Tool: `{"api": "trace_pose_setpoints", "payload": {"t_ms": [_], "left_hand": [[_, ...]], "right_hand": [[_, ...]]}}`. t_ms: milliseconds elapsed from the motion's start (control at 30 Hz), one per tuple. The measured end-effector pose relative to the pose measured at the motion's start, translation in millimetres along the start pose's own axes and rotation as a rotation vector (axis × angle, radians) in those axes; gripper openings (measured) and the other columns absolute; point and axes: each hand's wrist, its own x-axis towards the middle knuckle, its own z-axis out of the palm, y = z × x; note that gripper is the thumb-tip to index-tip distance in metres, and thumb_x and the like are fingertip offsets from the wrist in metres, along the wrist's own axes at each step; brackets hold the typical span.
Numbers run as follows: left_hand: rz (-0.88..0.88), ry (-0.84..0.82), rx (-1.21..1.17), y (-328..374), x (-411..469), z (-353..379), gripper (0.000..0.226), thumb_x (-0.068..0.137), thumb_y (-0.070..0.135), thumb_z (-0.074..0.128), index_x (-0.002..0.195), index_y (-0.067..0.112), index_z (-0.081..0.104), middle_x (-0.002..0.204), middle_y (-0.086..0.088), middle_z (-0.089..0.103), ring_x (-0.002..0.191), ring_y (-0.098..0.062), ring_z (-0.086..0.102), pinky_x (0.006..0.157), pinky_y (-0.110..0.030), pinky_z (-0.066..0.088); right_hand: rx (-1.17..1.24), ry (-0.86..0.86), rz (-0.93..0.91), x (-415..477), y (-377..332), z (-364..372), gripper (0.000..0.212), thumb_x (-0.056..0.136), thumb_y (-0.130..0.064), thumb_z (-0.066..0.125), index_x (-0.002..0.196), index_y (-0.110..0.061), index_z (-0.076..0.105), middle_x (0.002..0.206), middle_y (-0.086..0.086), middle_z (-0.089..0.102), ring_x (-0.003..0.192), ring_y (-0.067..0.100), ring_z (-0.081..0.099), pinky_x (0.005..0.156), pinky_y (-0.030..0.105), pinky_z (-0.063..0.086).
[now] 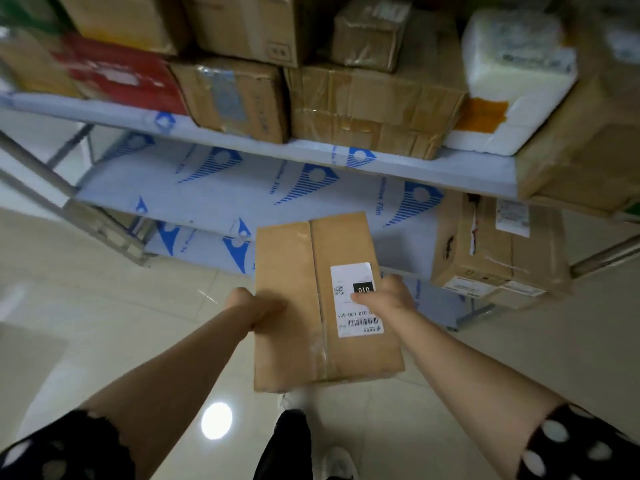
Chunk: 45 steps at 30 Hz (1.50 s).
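A taped cardboard box (294, 306) bearing a white shipping label (360, 323) hangs in the air just in front of the lower shelf (242, 188). The left hand (252, 304) grips its left edge. The right hand (388, 294) grips its right edge, thumb on the label. A torn carton (498, 251) sits at that shelf's right end.

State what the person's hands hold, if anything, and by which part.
Both hands hold the cardboard box: the left hand grips its left edge, the right hand its right edge, thumb on the label.
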Motion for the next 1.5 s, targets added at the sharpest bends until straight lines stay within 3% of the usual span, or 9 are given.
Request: {"api": "trace_pose_setpoints", "payload": {"t_ms": [167,467,567,767,933,1100,1267,1433,1500], "left_hand": [[-0.014,0.075,-0.137,-43,-37,-66,0.069,0.064,0.036,0.087,0.110,-0.001,0.050,0.102,-0.015,0.059,0.091,-0.029,0.062,0.083,-0.044,0.056],[-0.011,0.217,-0.369,-144,-63,-214,0.077,0.062,0.033,0.089,0.116,0.000,0.047,0.113,-0.017,0.058,0.099,-0.032,0.062,0.082,-0.045,0.057],[-0.024,0.261,-0.484,-203,-70,-278,0.076,0.062,0.028,0.089,0.116,0.001,0.043,0.116,-0.018,0.056,0.102,-0.033,0.061,0.083,-0.046,0.056],[-0.086,0.367,-0.628,-340,-76,-417,0.062,0.066,0.024,0.088,0.109,0.000,0.050,0.108,-0.018,0.059,0.100,-0.033,0.061,0.082,-0.043,0.056],[-0.170,0.463,-0.691,-450,-77,-525,0.058,0.068,0.025,0.085,0.107,0.004,0.048,0.110,-0.015,0.058,0.105,-0.032,0.060,0.089,-0.044,0.054],[-0.234,0.544,-0.700,-544,-73,-608,0.055,0.065,0.031,0.087,0.100,0.004,0.055,0.102,-0.013,0.062,0.094,-0.029,0.062,0.084,-0.043,0.056],[-0.319,0.603,-0.791,-625,-55,-683,0.054,0.068,0.029,0.086,0.104,0.004,0.053,0.104,-0.012,0.061,0.096,-0.029,0.061,0.083,-0.042,0.056],[-0.427,0.666,-0.882,-701,-35,-766,0.057,0.067,0.029,0.086,0.105,0.005,0.050,0.106,-0.013,0.058,0.097,-0.030,0.060,0.084,-0.042,0.056],[-0.464,0.689,-0.913,-729,-30,-799,0.060,0.066,0.029,0.087,0.105,0.005,0.048,0.106,-0.012,0.057,0.097,-0.029,0.059,0.083,-0.040,0.055]], "right_hand": [[-0.099,-0.083,-0.140,-55,-48,27,0.019,0.081,-0.020,0.074,0.087,-0.019,0.056,0.086,-0.001,0.061,0.071,0.015,0.057,0.047,0.019,0.037],[-0.188,-0.125,-0.309,-144,-157,140,0.028,0.076,-0.028,0.076,0.095,-0.013,0.061,0.097,0.005,0.071,0.082,0.022,0.069,0.071,0.031,0.057],[-0.210,-0.151,-0.429,-188,-202,208,0.018,0.075,-0.023,0.073,0.074,-0.019,0.055,0.095,0.006,0.071,0.088,0.026,0.069,0.081,0.040,0.057],[-0.254,-0.257,-0.537,-291,-282,372,0.018,0.076,-0.022,0.073,0.070,-0.021,0.056,0.093,0.005,0.073,0.083,0.024,0.070,0.079,0.039,0.058],[-0.406,-0.353,-0.621,-373,-342,498,0.020,0.084,-0.020,0.067,0.073,-0.019,0.051,0.083,0.001,0.064,0.072,0.017,0.063,0.056,0.023,0.046],[-0.519,-0.424,-0.675,-421,-391,620,0.018,0.081,-0.014,0.068,0.070,-0.016,0.053,0.093,0.007,0.071,0.085,0.024,0.069,0.082,0.039,0.057],[-0.581,-0.518,-0.714,-463,-440,738,0.022,0.082,-0.011,0.064,0.070,-0.017,0.047,0.080,0.003,0.062,0.083,0.023,0.064,0.073,0.030,0.052],[-0.685,-0.638,-0.790,-503,-496,868,0.013,0.083,-0.013,0.064,0.086,-0.012,0.052,0.099,0.007,0.064,0.096,0.026,0.064,0.083,0.034,0.053],[-0.691,-0.687,-0.801,-524,-517,916,0.018,0.085,-0.012,0.065,0.081,-0.012,0.048,0.101,0.007,0.063,0.099,0.028,0.064,0.086,0.037,0.053]]}}
